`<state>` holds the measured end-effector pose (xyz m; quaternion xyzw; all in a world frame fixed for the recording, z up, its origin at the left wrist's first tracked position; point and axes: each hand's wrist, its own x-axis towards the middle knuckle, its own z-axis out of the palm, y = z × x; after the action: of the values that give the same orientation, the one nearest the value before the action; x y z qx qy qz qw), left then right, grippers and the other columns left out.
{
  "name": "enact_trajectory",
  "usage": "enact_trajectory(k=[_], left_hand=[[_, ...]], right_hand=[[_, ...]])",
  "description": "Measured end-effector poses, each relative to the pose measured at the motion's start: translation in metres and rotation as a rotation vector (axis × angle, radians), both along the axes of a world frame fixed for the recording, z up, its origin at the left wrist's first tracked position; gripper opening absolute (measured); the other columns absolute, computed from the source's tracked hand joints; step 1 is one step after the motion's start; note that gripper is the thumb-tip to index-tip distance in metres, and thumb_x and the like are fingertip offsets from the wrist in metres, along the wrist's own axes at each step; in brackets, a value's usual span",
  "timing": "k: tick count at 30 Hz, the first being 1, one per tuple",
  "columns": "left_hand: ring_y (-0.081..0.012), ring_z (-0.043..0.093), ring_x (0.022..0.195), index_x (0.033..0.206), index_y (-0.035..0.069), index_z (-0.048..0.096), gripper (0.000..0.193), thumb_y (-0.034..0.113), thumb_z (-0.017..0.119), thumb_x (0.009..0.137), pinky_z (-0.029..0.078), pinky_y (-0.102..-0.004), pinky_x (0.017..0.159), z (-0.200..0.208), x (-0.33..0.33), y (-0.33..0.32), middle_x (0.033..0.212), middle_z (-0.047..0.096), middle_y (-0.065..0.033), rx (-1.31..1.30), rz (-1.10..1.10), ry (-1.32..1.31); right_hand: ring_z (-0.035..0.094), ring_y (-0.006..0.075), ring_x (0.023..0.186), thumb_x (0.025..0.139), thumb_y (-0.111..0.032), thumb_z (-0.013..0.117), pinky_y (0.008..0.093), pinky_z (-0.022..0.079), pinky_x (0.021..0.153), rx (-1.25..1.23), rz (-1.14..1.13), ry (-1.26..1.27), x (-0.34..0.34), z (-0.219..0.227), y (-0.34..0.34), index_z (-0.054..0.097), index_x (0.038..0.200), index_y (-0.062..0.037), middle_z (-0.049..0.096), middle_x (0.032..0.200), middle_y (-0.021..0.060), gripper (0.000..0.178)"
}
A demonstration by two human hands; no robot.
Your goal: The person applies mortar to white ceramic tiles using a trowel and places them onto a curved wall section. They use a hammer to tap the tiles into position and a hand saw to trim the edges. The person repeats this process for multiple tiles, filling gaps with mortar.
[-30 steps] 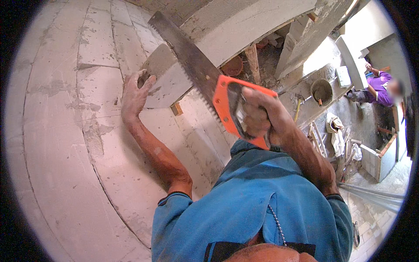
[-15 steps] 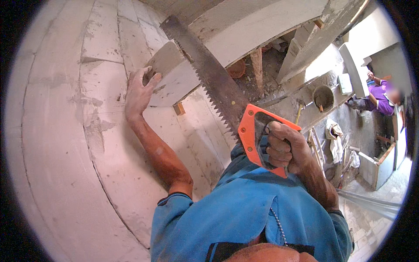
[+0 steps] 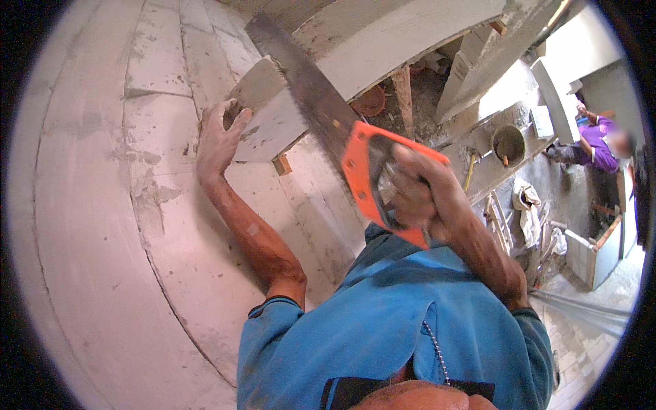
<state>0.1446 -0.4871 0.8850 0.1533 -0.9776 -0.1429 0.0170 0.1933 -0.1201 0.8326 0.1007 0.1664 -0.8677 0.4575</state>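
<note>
My right hand (image 3: 417, 195) is wrapped around the orange handle (image 3: 363, 195) of a handsaw. The rusty toothed blade (image 3: 307, 89) slants up and left, blurred by motion. It lies along the right end of a pale block (image 3: 270, 119), and whether the teeth are inside the block cannot be made out. My left hand (image 3: 220, 140) grips the block's left end beside the wall, its thumb and bent fingers on the block. A small wooden piece (image 3: 281, 164) sits under the block's lower edge.
A pale block wall (image 3: 89, 205) with joints rises on the left. To the right are a bucket (image 3: 508, 145), a hammer-like tool (image 3: 471, 167), a whitish sack (image 3: 526, 212) and a wooden post (image 3: 403, 102). A person in purple (image 3: 594, 147) is at the far right.
My right hand and the saw have moved up and to the left, the blade sliding along the block's end. My left hand stays almost in place on the block.
</note>
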Motion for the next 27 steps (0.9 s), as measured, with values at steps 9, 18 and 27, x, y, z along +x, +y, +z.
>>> enact_trajectory(k=[9, 18, 27], left_hand=[[-0.032, 0.054, 0.124, 0.134, 0.002, 0.056, 0.066, 0.049, 0.068, 0.089, 0.042, -0.0414, 0.106, 0.001, 0.002, 0.004, 0.13, 0.054, -0.0199, -0.019, -0.006, -0.02], [-0.0335, 0.053, 0.123, 0.134, 0.002, 0.056, 0.066, 0.051, 0.067, 0.09, 0.042, -0.0432, 0.106, -0.007, 0.007, -0.005, 0.132, 0.052, -0.0209, 0.036, -0.003, 0.01], [-0.0316, 0.057, 0.12, 0.132, -0.002, 0.058, 0.068, 0.051, 0.068, 0.09, 0.044, -0.0417, 0.103, -0.004, 0.003, 0.0, 0.129, 0.058, -0.0204, 0.012, -0.016, 0.011]], right_hand=[[0.027, 0.005, 0.038, 0.104, -0.039, 0.048, 0.0257, 0.022, 0.035, 0.077, 0.055, -0.076, 0.033, -0.003, 0.054, 0.041, 0.072, -0.0194, 0.029, 0.051, -0.0093, 0.038], [0.025, 0.0063, 0.036, 0.102, -0.04, 0.052, 0.0275, 0.02, 0.033, 0.178, 0.035, -0.018, 0.024, -0.007, 0.04, 0.037, 0.064, -0.0201, 0.029, 0.048, -0.0085, 0.046], [0.041, 0.0042, 0.044, 0.095, -0.025, 0.067, 0.026, 0.03, 0.04, 0.307, -0.007, 0.195, 0.025, 0.005, -0.007, 0.064, 0.098, -0.0097, 0.047, 0.059, -0.0068, 0.016]])
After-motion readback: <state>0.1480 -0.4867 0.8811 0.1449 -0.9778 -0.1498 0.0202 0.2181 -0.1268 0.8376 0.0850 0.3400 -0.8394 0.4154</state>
